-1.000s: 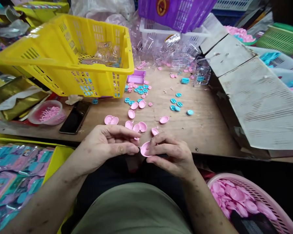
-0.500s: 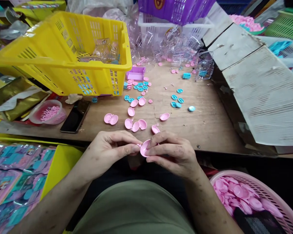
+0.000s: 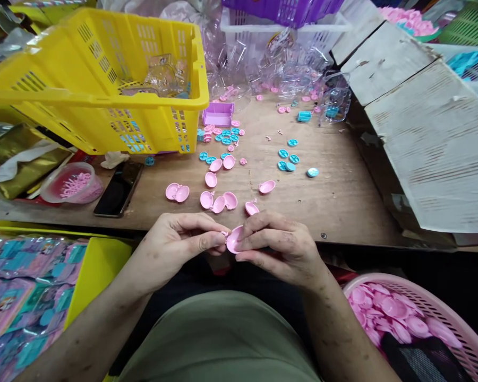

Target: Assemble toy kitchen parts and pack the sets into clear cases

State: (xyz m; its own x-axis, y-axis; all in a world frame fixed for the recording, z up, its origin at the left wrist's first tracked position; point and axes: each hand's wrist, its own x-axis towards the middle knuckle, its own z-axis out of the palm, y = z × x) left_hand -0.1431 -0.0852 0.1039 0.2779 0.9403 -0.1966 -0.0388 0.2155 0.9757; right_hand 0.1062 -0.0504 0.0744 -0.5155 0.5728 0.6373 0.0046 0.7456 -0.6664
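Note:
In front of my body, at the table's near edge, my right hand [image 3: 281, 246] grips a pink oval cup [image 3: 234, 240] between thumb and fingers, its hollow side showing. My left hand [image 3: 185, 241] pinches a tiny pink piece [image 3: 224, 234] against the cup's left end; most of that piece is hidden by the fingertips. Just beyond my hands lie several similar pink cups [image 3: 230, 200], one [image 3: 252, 208] close to my right fingers. A plastic tub [image 3: 74, 183] of small pink pieces stands to the left, beside a dark phone [image 3: 118, 190].
A yellow basket [image 3: 103, 101] stands at the back left. Blue discs [image 3: 292, 142] and a purple tray [image 3: 218, 114] lie on the wooden table [image 3: 342, 201]. Clear packaging [image 3: 295, 79] is heaped behind. A cardboard box [image 3: 414, 138] borders the right. Below it is a pink basket [image 3: 446, 302] of pink parts.
The view has shifted slightly. Both hands remain together around the cup, with the small piece still at its left end and a little more of it showing.

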